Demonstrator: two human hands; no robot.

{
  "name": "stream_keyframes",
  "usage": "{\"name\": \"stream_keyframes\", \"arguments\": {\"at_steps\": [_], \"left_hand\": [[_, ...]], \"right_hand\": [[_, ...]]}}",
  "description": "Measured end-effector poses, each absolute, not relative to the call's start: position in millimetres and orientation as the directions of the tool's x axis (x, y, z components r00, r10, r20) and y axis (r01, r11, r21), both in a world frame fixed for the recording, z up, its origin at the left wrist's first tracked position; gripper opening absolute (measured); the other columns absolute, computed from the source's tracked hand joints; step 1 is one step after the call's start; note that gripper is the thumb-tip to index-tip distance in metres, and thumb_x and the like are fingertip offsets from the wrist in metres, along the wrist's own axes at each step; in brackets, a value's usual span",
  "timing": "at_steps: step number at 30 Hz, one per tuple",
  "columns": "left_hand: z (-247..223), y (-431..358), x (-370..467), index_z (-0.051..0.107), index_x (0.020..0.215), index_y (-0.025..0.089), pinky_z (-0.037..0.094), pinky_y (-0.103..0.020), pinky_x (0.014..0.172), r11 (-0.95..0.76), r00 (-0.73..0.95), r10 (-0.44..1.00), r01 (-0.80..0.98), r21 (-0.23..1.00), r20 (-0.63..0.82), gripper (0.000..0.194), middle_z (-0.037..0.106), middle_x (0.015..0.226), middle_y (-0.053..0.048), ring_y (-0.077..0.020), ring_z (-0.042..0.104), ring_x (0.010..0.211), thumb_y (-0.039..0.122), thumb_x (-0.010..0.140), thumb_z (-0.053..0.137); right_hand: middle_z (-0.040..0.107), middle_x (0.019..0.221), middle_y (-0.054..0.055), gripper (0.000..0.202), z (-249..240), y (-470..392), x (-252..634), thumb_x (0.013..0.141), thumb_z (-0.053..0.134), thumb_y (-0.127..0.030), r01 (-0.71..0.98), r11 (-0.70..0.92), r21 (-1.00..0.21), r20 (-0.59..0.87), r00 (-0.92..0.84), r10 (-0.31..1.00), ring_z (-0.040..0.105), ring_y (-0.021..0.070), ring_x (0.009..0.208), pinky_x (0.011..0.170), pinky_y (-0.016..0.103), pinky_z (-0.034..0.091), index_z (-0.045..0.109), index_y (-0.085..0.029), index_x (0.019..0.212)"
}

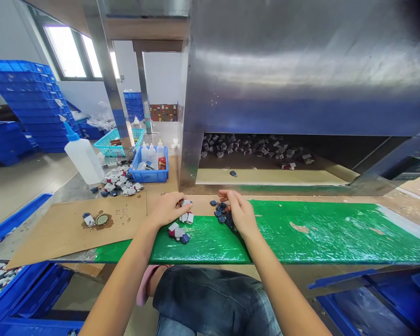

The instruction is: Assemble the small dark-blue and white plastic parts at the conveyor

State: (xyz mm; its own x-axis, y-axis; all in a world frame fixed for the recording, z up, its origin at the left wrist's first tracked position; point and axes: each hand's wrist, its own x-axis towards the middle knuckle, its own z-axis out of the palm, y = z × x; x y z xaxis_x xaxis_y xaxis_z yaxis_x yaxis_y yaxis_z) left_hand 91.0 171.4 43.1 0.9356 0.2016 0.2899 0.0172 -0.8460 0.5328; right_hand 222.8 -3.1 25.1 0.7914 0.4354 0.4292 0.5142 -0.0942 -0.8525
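Observation:
My left hand [167, 208] is over the bench, its thumb and fingers closed around a small white plastic piece [186, 203]. More white pieces [186, 218] lie just under these fingers, and a small cluster of white, dark red and navy pieces [178, 232] sits nearer the bench edge. To the right, my right hand [241, 212] is loosely curved with fingers apart, beside a group of small navy blue plastic pieces [220, 213]. Part of that group is hidden behind the hand; I see nothing gripped in it.
Ahead stands a metal machine [301, 70] with many pieces inside its opening. On the left are cardboard [66, 233] with a glue-wet metal cap [102, 219], a white bottle [84, 158], a part pile [121, 181] and a blue basket [150, 176]. Green covering [336, 228] spans the bench.

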Motion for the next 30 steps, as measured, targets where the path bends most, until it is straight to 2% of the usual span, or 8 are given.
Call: {"name": "stream_keyframes", "arguments": {"at_steps": [5,9,11,13,16,19,24,30], "left_hand": [[42.2,172.1,91.7,0.055,0.07,0.017,0.031,-0.026,0.055,-0.853,0.931,0.207,0.021,0.522,0.302,0.029,0.05,0.062,0.001,-0.0137,0.047,0.059,0.041,0.083,0.048],[41.8,172.2,91.8,0.057,0.073,0.017,0.031,-0.026,0.056,-0.85,0.931,0.204,0.014,0.526,0.304,0.028,0.051,0.063,0.001,-0.0138,0.047,0.06,0.041,0.083,0.048],[41.8,172.1,91.7,0.058,0.074,0.017,0.031,-0.026,0.057,-0.845,0.931,0.205,0.013,0.535,0.301,0.028,0.052,0.064,0.0,-0.0139,0.048,0.061,0.041,0.083,0.048],[41.9,171.9,91.6,0.06,0.076,0.017,0.031,-0.025,0.057,-0.839,0.933,0.205,0.012,0.545,0.295,0.027,0.052,0.065,0.0,-0.014,0.048,0.062,0.04,0.083,0.048],[41.9,171.8,91.4,0.061,0.078,0.017,0.031,-0.025,0.057,-0.842,0.935,0.202,0.013,0.54,0.292,0.027,0.053,0.066,0.0,-0.0142,0.048,0.062,0.04,0.084,0.048],[41.9,172.0,91.1,0.062,0.079,0.017,0.03,-0.025,0.057,-0.846,0.936,0.202,0.018,0.532,0.289,0.027,0.053,0.066,0.0,-0.0143,0.048,0.062,0.04,0.083,0.048],[42.2,172.3,91.5,0.062,0.079,0.017,0.03,-0.025,0.057,-0.848,0.936,0.2,0.016,0.531,0.29,0.027,0.053,0.065,0.0,-0.0141,0.048,0.062,0.04,0.083,0.049],[41.9,172.6,91.6,0.062,0.08,0.016,0.03,-0.025,0.057,-0.849,0.936,0.206,0.025,0.528,0.286,0.027,0.053,0.065,0.0,-0.0135,0.048,0.061,0.04,0.083,0.049]], "right_hand": [[0.067,0.091,0.01,0.045,24.9,-5.2,226.6,0.086,0.031,-0.049,0.613,-0.228,-0.756,0.497,0.765,0.41,0.059,0.0236,0.088,0.079,0.04,0.043,0.063,-0.019,0.086],[0.067,0.092,0.008,0.032,25.6,-1.8,222.5,0.074,0.055,-0.049,0.704,-0.279,-0.653,0.475,0.667,0.574,0.059,0.0259,0.089,0.081,0.041,0.042,0.064,-0.022,0.088],[0.065,0.1,0.007,0.038,27.6,-0.5,217.9,0.064,0.067,-0.047,0.767,-0.264,-0.585,0.461,0.582,0.67,0.056,0.0269,0.096,0.085,0.041,0.04,0.063,-0.023,0.094],[0.064,0.098,0.006,0.034,29.8,-0.2,213.7,0.064,0.069,-0.045,0.835,-0.253,-0.488,0.441,0.486,0.754,0.055,0.0259,0.095,0.084,0.039,0.04,0.062,-0.023,0.09],[0.06,0.077,0.004,0.019,31.2,-0.7,210.2,0.073,0.062,-0.038,0.886,-0.249,-0.391,0.416,0.411,0.811,0.055,0.0212,0.078,0.07,0.032,0.041,0.055,-0.021,0.068],[0.051,0.06,0.002,0.028,29.3,-0.2,209.9,0.076,0.055,-0.03,0.881,-0.26,-0.395,0.429,0.426,0.796,0.05,0.0182,0.064,0.062,0.03,0.036,0.043,-0.02,0.053],[0.046,0.051,-0.001,0.033,25.2,0.1,213.3,0.075,0.051,-0.032,0.846,-0.264,-0.464,0.476,0.489,0.731,0.044,0.0138,0.052,0.055,0.027,0.032,0.036,-0.02,0.048],[0.034,0.045,-0.004,0.041,28.7,-5.2,221.8,0.077,0.047,-0.043,0.729,-0.281,-0.624,0.564,0.669,0.484,0.035,0.0105,0.045,0.049,0.025,0.029,0.034,-0.021,0.047]]}}
